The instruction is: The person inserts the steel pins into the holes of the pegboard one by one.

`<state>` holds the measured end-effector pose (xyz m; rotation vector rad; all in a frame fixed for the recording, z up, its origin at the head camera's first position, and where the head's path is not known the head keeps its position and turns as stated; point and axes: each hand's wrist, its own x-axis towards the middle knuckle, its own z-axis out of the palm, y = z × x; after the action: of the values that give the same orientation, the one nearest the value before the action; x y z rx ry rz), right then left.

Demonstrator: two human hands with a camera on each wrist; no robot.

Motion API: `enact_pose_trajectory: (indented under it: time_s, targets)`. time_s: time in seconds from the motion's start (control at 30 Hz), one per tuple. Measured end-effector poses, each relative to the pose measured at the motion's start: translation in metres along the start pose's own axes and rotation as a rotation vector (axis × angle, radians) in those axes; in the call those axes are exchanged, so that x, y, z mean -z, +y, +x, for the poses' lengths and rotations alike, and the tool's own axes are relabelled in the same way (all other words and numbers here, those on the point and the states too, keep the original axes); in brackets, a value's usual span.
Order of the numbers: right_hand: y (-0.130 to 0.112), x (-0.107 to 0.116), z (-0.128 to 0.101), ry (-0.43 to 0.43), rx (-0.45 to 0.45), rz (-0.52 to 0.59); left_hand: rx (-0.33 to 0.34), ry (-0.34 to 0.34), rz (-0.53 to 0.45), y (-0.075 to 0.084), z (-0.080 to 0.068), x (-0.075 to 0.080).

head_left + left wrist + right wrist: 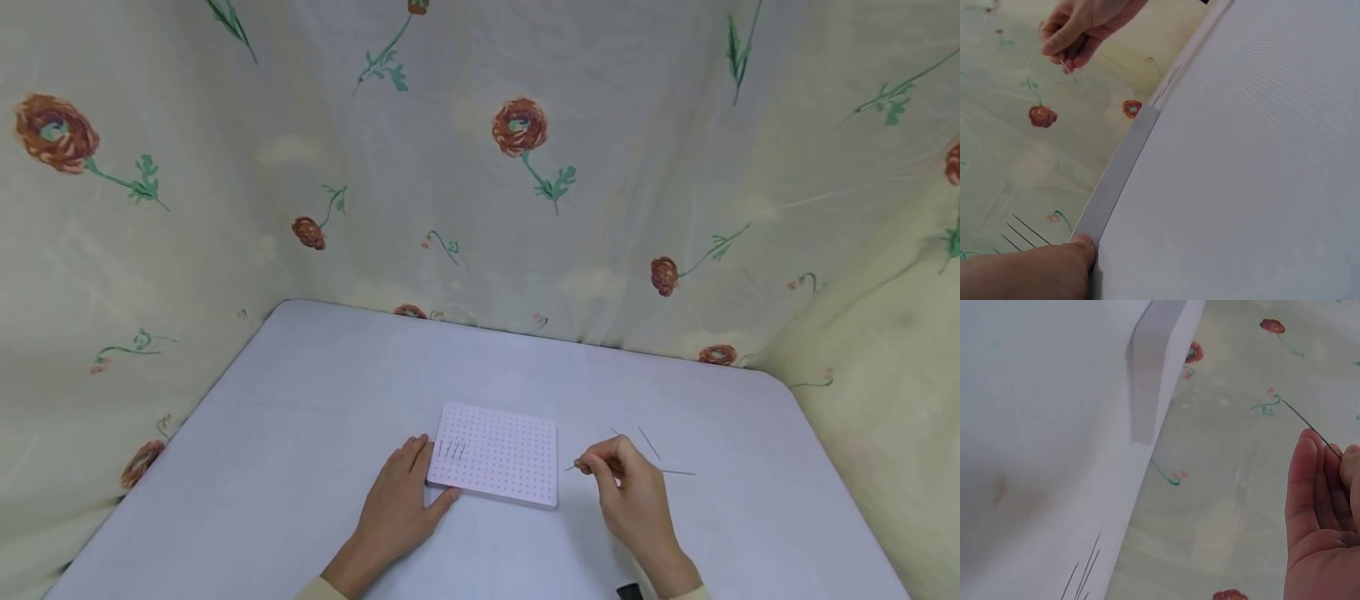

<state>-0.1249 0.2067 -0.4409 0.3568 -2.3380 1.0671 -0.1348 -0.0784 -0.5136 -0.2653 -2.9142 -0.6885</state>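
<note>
A white board [498,454] with a grid of small holes lies flat on the table. Several thin dark needles [454,451] stand in holes near its left side. My left hand [401,500] rests at the board's front left corner, fingers along the left edge and thumb on the front side. Just right of the board, my right hand [626,492] pinches a thin metal needle [1309,424] between thumb and fingertips. Its tip pokes out toward the board in the head view. In the right wrist view the needle is held raised, apart from the board.
Loose needles [649,443] lie on the white tabletop [330,375] beyond and right of my right hand. Flower-printed curtains [465,167] enclose the table at the back and sides. A black item [630,591] shows by my right wrist.
</note>
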Motion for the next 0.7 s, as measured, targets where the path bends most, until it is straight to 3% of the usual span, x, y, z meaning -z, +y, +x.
enact_pose_trajectory:
  time_s: [0.2, 0.7]
  targets:
    - [-0.007, -0.009, 0.007, -0.016, 0.069, -0.001, 0.006, -0.005, 0.008, 0.0, 0.0, -0.001]
    - [-0.026, -0.031, 0.019, -0.077, 0.091, 0.069, 0.009, -0.006, 0.009, 0.001, 0.0, 0.002]
